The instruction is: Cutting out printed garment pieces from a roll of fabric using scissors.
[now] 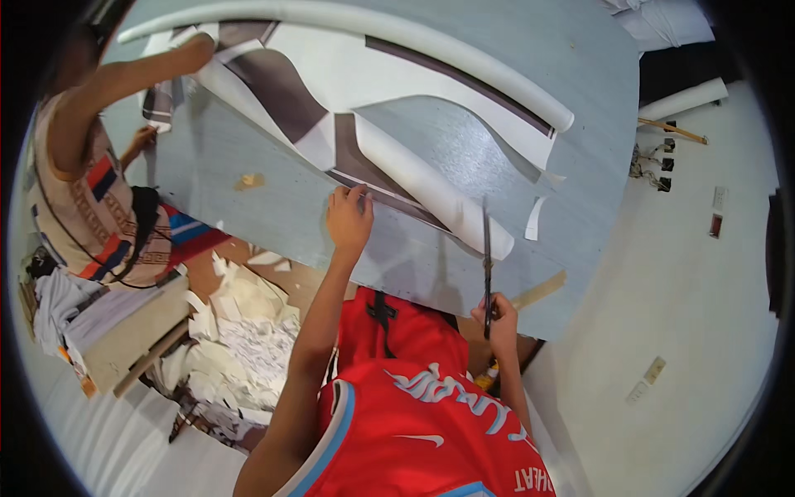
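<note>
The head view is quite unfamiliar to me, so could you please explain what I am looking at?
There is no robot here: a person works with two bare hands. The camera is worn on the head and looks down; its wide fisheye lens bends straight edges. Picture left is the wearer's left.

On the blue-grey table lie white-and-brown sheets, some curling, and a long white roll across the far side. The left hand is at the sheets' near edge; whether it grips is unclear. The right hand holds long dark scissors, pointing away from the body.

Another person stands at the left, reaching over the table. Pale scraps are heaped below.
</note>
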A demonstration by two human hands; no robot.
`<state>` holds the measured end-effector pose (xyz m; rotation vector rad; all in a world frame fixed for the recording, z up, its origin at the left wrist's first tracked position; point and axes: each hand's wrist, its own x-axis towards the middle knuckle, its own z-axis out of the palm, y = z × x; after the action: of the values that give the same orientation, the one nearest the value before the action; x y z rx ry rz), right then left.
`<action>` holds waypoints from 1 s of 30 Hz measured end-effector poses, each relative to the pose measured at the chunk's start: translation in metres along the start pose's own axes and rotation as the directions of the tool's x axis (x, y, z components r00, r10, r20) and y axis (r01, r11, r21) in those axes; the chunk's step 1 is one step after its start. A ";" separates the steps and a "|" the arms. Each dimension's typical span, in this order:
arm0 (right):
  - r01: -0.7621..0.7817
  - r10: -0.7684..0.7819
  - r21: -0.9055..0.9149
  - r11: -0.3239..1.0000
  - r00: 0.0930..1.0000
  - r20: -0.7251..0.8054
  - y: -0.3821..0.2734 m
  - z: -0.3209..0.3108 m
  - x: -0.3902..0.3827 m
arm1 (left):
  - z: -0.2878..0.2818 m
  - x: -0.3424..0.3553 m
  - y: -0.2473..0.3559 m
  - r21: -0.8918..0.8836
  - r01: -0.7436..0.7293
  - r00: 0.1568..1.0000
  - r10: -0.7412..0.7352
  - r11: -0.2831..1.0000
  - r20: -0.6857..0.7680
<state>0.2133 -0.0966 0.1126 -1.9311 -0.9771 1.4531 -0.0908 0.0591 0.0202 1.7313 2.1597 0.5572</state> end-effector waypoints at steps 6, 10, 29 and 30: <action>0.032 -0.024 -0.094 0.995 0.996 0.087 -0.003 0.084 -0.030 | -0.004 0.066 -0.059 -0.244 0.236 0.954 -0.272 0.941 -0.127; 0.034 -0.030 -0.012 0.999 0.972 0.231 0.021 0.161 -0.020 | -0.004 0.089 -0.091 -0.777 0.454 0.806 -0.572 0.435 0.150; -0.109 0.142 0.671 0.734 0.990 0.005 -0.056 0.460 0.013 | -0.053 0.111 -0.163 -0.594 0.788 0.612 -0.317 0.161 0.725; -0.106 0.145 0.670 0.734 0.989 -0.002 -0.062 0.466 0.015 | -0.056 0.114 -0.166 -0.591 0.790 0.609 -0.311 0.161 0.730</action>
<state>-0.2458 -0.0528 0.0193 -1.4898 -0.2166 1.5360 -0.2838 0.1326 -0.0120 0.2587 1.4365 0.7647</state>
